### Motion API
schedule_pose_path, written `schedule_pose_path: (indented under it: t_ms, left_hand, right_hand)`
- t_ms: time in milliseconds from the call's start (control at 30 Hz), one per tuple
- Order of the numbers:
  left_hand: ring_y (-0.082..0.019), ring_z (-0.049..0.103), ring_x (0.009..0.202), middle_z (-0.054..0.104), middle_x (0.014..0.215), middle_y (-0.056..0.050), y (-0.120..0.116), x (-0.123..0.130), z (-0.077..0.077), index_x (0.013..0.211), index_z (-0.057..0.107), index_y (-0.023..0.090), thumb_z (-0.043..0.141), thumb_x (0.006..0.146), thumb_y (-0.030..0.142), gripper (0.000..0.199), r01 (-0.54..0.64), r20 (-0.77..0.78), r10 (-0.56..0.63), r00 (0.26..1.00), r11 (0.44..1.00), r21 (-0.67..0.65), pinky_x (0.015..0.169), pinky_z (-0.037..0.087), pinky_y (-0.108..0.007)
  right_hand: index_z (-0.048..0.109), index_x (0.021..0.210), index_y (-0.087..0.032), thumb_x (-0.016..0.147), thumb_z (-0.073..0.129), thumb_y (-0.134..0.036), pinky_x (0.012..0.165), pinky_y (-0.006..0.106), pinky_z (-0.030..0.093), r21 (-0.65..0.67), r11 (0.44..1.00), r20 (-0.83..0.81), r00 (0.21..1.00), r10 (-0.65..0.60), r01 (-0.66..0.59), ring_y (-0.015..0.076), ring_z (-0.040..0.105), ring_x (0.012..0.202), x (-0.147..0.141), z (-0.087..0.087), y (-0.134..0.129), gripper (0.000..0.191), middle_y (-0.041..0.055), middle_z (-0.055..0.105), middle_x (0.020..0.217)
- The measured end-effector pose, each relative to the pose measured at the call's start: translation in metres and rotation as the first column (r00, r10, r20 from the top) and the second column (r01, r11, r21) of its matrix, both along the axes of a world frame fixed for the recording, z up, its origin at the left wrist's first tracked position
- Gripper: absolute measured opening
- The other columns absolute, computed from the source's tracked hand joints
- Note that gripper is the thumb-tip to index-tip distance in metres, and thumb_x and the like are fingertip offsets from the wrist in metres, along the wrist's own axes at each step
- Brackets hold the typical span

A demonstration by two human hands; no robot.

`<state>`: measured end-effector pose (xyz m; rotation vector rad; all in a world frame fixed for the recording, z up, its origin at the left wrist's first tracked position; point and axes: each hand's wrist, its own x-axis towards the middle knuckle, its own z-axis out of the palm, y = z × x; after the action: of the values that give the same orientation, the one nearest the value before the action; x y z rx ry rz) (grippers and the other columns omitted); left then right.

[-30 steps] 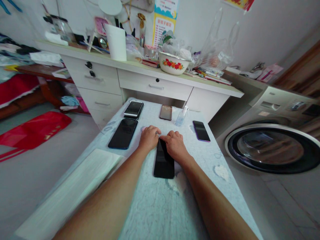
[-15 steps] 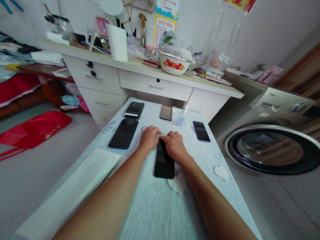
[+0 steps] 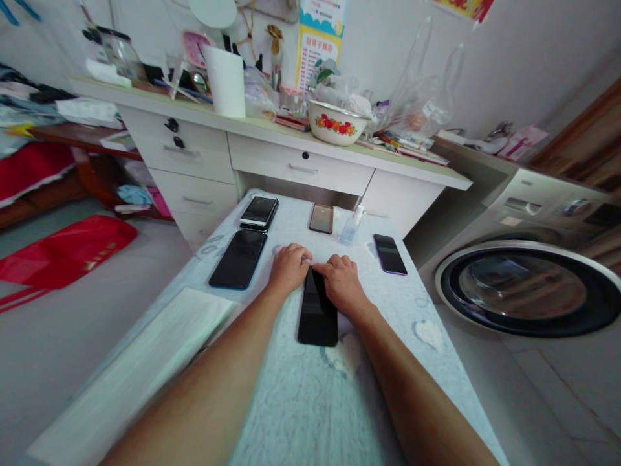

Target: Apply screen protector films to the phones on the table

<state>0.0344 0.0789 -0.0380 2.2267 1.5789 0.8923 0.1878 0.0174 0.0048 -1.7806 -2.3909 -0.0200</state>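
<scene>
A black smartphone (image 3: 317,314) lies face up on the cloth-covered table between my forearms. At its top left corner is my left hand (image 3: 290,266), fingers curled and closed. A small pale bit shows by its fingertips, too small to name. My right hand (image 3: 343,279) is closed over the phone's upper right edge, its index finger reaching the top end near the left fingertips. Left of my hands lies a larger dark phone (image 3: 239,259). Beyond them are a brownish phone case (image 3: 321,219) and a clear spray bottle (image 3: 352,226).
A purple-edged phone (image 3: 389,254) lies at the right, and stacked phones (image 3: 259,212) at the far left. A long pale box-like piece (image 3: 140,375) runs along the left table edge. Behind stands a cluttered desk (image 3: 272,155); a washing machine (image 3: 524,285) is on the right.
Both hands stay at the top end of the phone, with only slight finger movement. The whole view has shifted a little.
</scene>
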Motion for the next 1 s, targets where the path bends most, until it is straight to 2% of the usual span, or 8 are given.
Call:
schedule_pose_path:
  t_ms: [433,800,1000]
  left_hand:
    - [-0.022,0.059,0.1,0.066,0.099,-0.004,0.0,0.0,-0.002,0.084,0.066,0.023,0.054,0.082,0.024,0.012,0.009,-0.01,-0.009,1.0,1.0,0.011,0.098,0.037,-0.041]
    - [-0.023,0.059,0.101,0.066,0.099,-0.004,0.001,0.0,-0.003,0.083,0.067,0.023,0.056,0.08,0.023,0.011,0.004,0.001,-0.004,1.0,1.0,0.011,0.098,0.037,-0.041]
    - [-0.022,0.059,0.1,0.067,0.099,-0.004,0.0,0.001,-0.002,0.083,0.067,0.023,0.055,0.08,0.022,0.012,0.003,0.008,-0.003,1.0,1.0,0.009,0.098,0.037,-0.041]
  right_hand:
    - [0.068,0.119,-0.032,0.096,0.04,-0.019,0.08,0.036,0.029,-0.031,0.998,0.044,0.998,-0.052,0.053,0.0254,0.043,0.095,0.015,0.004,-0.006,0.038,0.0101,0.056,0.101]
    - [0.067,0.119,-0.028,0.095,0.04,-0.017,0.081,0.036,0.03,-0.039,0.999,0.141,0.989,-0.032,0.038,0.0258,0.044,0.096,0.012,0.011,-0.006,0.038,0.0106,0.057,0.104]
    - [0.065,0.123,-0.031,0.096,0.04,-0.017,0.081,0.036,0.03,-0.051,0.996,0.164,0.984,-0.069,0.079,0.0256,0.045,0.097,0.019,0.011,-0.009,0.039,0.0106,0.057,0.105]
